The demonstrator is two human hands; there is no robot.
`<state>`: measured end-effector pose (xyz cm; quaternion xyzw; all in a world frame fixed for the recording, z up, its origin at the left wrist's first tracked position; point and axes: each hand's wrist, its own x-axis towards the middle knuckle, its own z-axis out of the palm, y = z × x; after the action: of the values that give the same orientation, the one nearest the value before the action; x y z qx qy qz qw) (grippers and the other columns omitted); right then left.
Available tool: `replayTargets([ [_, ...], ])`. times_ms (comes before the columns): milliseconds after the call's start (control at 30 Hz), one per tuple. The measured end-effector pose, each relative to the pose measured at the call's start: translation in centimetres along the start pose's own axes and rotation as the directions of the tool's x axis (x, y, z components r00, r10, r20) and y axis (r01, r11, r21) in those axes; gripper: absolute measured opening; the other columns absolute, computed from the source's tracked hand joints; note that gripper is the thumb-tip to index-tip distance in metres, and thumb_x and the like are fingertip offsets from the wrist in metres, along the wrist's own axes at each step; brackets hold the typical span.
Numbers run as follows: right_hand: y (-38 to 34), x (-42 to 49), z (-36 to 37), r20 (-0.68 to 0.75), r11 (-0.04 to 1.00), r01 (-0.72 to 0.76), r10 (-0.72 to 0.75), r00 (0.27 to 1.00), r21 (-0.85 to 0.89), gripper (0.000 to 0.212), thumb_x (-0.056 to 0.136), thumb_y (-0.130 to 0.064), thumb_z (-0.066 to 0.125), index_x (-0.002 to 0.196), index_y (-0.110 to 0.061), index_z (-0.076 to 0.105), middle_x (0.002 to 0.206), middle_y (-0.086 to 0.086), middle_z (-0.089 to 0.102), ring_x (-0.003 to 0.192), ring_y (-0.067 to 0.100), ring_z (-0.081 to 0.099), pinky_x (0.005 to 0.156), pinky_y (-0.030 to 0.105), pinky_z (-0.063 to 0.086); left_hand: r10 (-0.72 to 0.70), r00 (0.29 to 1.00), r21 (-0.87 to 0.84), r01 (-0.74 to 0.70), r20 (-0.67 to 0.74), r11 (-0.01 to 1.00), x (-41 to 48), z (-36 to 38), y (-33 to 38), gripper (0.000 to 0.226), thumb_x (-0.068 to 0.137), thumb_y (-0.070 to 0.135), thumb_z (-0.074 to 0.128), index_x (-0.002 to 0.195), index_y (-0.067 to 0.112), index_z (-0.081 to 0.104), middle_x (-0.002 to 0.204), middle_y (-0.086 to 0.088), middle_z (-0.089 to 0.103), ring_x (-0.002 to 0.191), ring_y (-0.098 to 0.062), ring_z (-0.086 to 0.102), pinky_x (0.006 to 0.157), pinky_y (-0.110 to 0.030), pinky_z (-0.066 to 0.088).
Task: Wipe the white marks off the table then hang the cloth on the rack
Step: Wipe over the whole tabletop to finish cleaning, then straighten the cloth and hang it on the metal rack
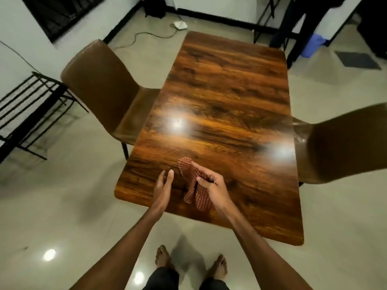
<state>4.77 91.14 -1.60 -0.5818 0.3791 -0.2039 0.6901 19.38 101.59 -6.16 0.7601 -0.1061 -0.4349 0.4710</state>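
Note:
An orange-brown checked cloth (191, 181) hangs bunched over the near end of the glossy wooden table (226, 97), its lower folds drooping toward the table's front edge. My right hand (211, 183) grips the cloth at its middle. My left hand (163, 185) hovers just left of the cloth with fingers straight and apart, holding nothing. A black metal rack (31, 109) with horizontal bars stands on the floor at the far left. Two bright spots on the tabletop look like light reflections; I cannot pick out white marks.
A brown chair (100, 84) stands at the table's left side and another (343, 145) at its right. A white device with a cable (179, 24) lies on the floor beyond the table. A person's dark legs (293, 32) stand at the back right.

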Motion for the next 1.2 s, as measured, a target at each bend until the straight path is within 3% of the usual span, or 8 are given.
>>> replayTargets([
  [100, -3.6, 1.8, 4.3, 0.086, 0.992, 0.001, -0.012, 0.996, 0.125, 0.048, 0.100, 0.013, 0.049, 0.140, -0.009, 0.064, 0.144, 0.002, 0.065, 0.140, 0.018, 0.056, 0.123, 0.044, 0.037, -0.136, 0.964, -0.301, 0.203, 0.228, 0.932, 1.0, -4.8, 2.2, 0.087, 0.081, 0.087, 0.041, 0.146, 0.030, 0.050, 0.136, 0.003, 0.063, 0.130, -0.025, 0.057, 0.106, -0.044, 0.044],
  [200, -6.9, 3.4, 8.8, 0.155, 0.972, -0.009, -0.028, 0.988, 0.235, 0.046, 0.099, 0.015, 0.047, 0.139, -0.001, 0.063, 0.144, 0.010, 0.065, 0.139, 0.025, 0.057, 0.124, 0.051, 0.036, -0.026, 0.924, -0.516, 0.237, 0.382, 0.823, 1.7, -9.6, 4.2, 0.074, 0.085, 0.081, 0.049, 0.133, 0.027, 0.066, 0.128, -0.005, 0.072, 0.122, -0.027, 0.065, 0.101, -0.047, 0.052],
  [467, -15.2, 6.6, 19.2, 0.362, 0.946, 0.016, -0.139, 0.922, 0.324, 0.042, 0.108, 0.006, 0.034, 0.133, -0.007, 0.064, 0.138, 0.009, 0.069, 0.132, 0.022, 0.063, 0.105, 0.028, 0.054, 0.071, 0.997, -0.758, -0.078, -0.041, 0.648, 1.7, -22.0, 9.3, 0.046, 0.087, -0.006, 0.067, 0.129, 0.009, 0.058, 0.122, -0.015, 0.069, 0.093, -0.022, 0.072, 0.069, -0.034, 0.063],
  [633, -17.1, 10.6, 25.0, 0.379, 0.983, 0.182, -0.166, 0.911, -0.008, 0.045, 0.099, 0.019, 0.043, 0.119, -0.009, 0.071, 0.119, 0.004, 0.077, 0.120, 0.015, 0.069, 0.101, 0.025, 0.056, 0.158, 0.925, -0.553, -0.337, -0.345, 0.762, 1.4, -28.8, 12.4, 0.043, 0.082, -0.010, 0.072, 0.120, 0.009, 0.066, 0.105, -0.007, 0.070, 0.097, -0.021, 0.069, 0.081, -0.039, 0.061],
  [800, -18.5, 15.8, 29.8, 0.444, 0.882, 0.361, -0.204, 0.873, -0.304, 0.047, 0.088, 0.026, 0.054, 0.118, -0.004, 0.073, 0.112, 0.009, 0.076, 0.111, 0.015, 0.071, 0.096, 0.024, 0.058, 0.325, 0.797, -0.213, -0.483, -0.510, 0.850, 2.4, -34.9, 15.1, 0.036, 0.083, -0.004, 0.075, 0.103, 0.026, 0.073, 0.107, 0.003, 0.069, 0.098, -0.010, 0.065, 0.070, -0.021, 0.057],
  [967, -19.5, 21.4, 34.1, 0.526, 0.800, 0.437, -0.184, 0.831, -0.411, 0.041, 0.090, 0.020, 0.057, 0.109, -0.012, 0.075, 0.095, 0.007, 0.074, 0.095, 0.024, 0.071, 0.082, 0.029, 0.062, 0.496, 0.708, 0.052, -0.548, -0.502, 0.835, 4.2, -39.7, 18.1, 0.040, 0.082, -0.009, 0.074, 0.102, 0.026, 0.072, 0.110, -0.016, 0.070, 0.090, -0.009, 0.066, 0.079, -0.025, 0.055],
  [1100, -21.5, 24.9, 38.6, 0.628, 0.709, 0.551, -0.194, 0.753, -0.441, 0.050, 0.086, 0.018, 0.064, 0.124, -0.014, 0.071, 0.112, 0.003, 0.072, 0.108, 0.021, 0.068, 0.098, 0.044, 0.058, 0.569, 0.706, 0.205, -0.536, -0.422, 0.819, 6.1, -43.2, 19.7, 0.038, 0.081, -0.009, 0.074, 0.109, 0.015, 0.073, 0.097, -0.004, 0.070, 0.077, 0.003, 0.063, 0.077, -0.018, 0.052],
  [1200, -22.8, 26.7, 43.2, 0.794, 0.792, 0.545, -0.133, 0.592, -0.274, 0.072, 0.080, 0.015, 0.072, 0.136, -0.029, 0.062, 0.134, -0.014, 0.063, 0.132, 0.006, 0.053, 0.106, 0.020, 0.044, 0.603, 0.724, 0.283, -0.534, -0.335, 0.797, 7.5, -46.0, 20.5, 0.038, 0.082, -0.008, 0.074, 0.110, 0.018, 0.072, 0.100, -0.011, 0.070, 0.080, -0.021, 0.066, 0.081, -0.036, 0.059],
])
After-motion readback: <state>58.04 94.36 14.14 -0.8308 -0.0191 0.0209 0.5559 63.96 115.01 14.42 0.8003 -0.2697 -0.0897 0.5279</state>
